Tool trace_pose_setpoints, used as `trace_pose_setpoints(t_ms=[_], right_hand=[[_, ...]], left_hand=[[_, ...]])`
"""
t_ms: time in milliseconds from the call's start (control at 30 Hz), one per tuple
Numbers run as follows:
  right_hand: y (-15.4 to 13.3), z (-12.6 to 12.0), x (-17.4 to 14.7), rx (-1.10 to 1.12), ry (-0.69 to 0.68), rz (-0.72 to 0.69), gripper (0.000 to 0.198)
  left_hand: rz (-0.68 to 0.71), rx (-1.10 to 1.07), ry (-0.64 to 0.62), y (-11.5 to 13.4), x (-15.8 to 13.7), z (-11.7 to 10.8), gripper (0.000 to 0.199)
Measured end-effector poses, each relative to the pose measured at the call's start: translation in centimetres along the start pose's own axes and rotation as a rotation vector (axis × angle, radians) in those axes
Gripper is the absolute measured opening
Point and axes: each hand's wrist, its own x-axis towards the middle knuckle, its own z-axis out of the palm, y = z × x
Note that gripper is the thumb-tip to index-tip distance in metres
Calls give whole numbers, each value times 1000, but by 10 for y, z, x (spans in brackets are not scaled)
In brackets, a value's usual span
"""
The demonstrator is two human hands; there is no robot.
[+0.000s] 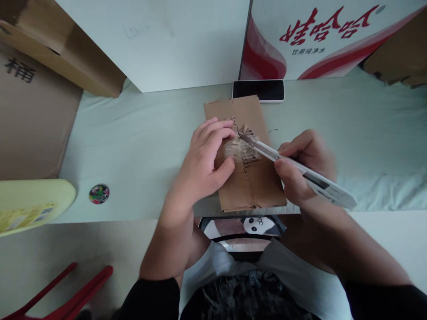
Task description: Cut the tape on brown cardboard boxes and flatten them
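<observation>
A brown cardboard box (238,191) lies on the pale green cloth in front of me, its top torn ragged in the middle. Clear, crumpled tape (233,149) covers part of the torn area. My left hand (208,155) rests on the left side of the box, fingers spread and pressing its top near the tear. In my right hand (305,164) is a white utility knife (320,182), pinched between thumb and fingers. Its extended blade (250,141) points left and touches the torn cardboard beside the tape.
Behind the box lies a dark-screened phone (258,90), against large white cartons (160,40). Brown cartons (33,111) stand at left, with a yellow-green bottle (33,204) and a round colourful disc (99,194) nearer me. A red frame (80,293) is on the floor.
</observation>
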Motion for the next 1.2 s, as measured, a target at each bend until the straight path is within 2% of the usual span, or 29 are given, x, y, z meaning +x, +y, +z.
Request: trace_pose_setpoints(t_ms=[100, 300, 533, 700, 900, 1067, 1200], right_hand=[[2, 2, 3, 1, 41, -61, 15], [4, 1, 7, 78, 13, 15, 18], [11, -4, 15, 360, -48, 118, 17], [6, -4, 17, 272, -39, 120, 15], [7, -3, 18, 260, -62, 119, 25], [8, -7, 16, 272, -98, 89, 14], [2, -5, 15, 278, -127, 96, 12]], left_hand=[[20, -9, 16, 0, 0, 0, 34], [11, -4, 18, -1, -1, 1, 35], [16, -26, 10, -1, 0, 1, 33], [4, -25, 29, 0, 1, 4, 33], [-46, -31, 78, 3, 2, 10, 36], [-29, -43, 73, 2, 2, 9, 34], [-3, -41, 77, 0, 2, 8, 32]])
